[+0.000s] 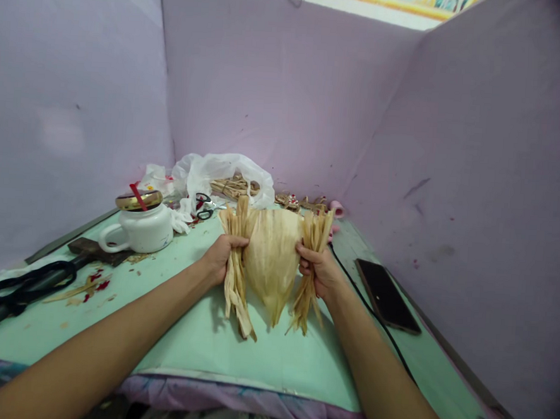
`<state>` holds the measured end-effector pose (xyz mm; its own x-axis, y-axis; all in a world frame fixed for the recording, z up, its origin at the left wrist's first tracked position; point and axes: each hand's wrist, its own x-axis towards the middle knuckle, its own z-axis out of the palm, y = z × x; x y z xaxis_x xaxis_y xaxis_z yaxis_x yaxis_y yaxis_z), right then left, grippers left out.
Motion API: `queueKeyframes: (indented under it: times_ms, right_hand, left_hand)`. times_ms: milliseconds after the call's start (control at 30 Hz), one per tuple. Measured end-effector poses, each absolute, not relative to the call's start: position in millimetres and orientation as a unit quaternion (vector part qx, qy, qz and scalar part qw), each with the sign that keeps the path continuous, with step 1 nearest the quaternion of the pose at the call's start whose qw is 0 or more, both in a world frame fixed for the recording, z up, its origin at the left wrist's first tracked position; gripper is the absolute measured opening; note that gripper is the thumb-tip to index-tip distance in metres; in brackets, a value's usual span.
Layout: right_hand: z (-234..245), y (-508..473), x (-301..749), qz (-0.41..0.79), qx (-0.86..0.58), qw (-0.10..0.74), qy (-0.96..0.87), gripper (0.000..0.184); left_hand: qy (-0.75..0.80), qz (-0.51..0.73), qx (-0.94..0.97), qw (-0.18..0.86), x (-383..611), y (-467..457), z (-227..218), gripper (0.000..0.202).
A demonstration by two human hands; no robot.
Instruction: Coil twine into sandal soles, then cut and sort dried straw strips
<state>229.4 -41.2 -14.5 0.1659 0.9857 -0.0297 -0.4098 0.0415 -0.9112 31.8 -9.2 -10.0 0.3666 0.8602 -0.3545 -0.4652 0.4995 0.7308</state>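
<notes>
My left hand [220,258] is closed round a bundle of dried husk strips [235,270] held upright over the green table [205,344]. My right hand [317,268] grips a second bundle of husk strips [311,262] the same way. Between the two bundles lies a broad, pale corn husk leaf [272,259], its point toward me; the fingers of both hands touch its edges. The lower ends of both bundles rest on the table.
A white lidded mug [141,226] stands at the left. Large black scissors [19,288] lie at the far left, small scissors [204,208] and a plastic bag [216,171] with more husks at the back. A dark phone [386,295] and black cable [373,316] lie to the right. Lilac walls surround.
</notes>
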Motion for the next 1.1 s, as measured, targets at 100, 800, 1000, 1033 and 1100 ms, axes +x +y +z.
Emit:
queueKeyframes:
  times_ms: [100, 800, 1000, 1033, 1100]
  right_hand:
    - [-14, -45, 222, 0.551, -0.420, 0.624, -0.362, 0.028]
    - [-19, -48, 211, 0.559, -0.433, 0.592, -0.387, 0.027]
    - [-22, -50, 201, 0.571, -0.435, 0.573, -0.396, 0.027]
    - [-22, -50, 200, 0.572, -0.437, 0.571, -0.395, 0.026]
    - [-21, -49, 200, 0.570, -0.438, 0.574, -0.391, 0.026]
  left_hand:
    - [0.356, 0.428, 0.251, 0.792, 33, -15, -5, 0.019]
    - [0.356, 0.431, 0.359, 0.747, 42, -24, -10, 0.026]
    - [0.340, 0.391, 0.405, 0.754, 42, -29, -11, 0.036]
    - [0.363, 0.390, 0.391, 0.751, 43, -29, -10, 0.033]
    - [0.389, 0.390, 0.357, 0.754, 44, -28, -9, 0.029]
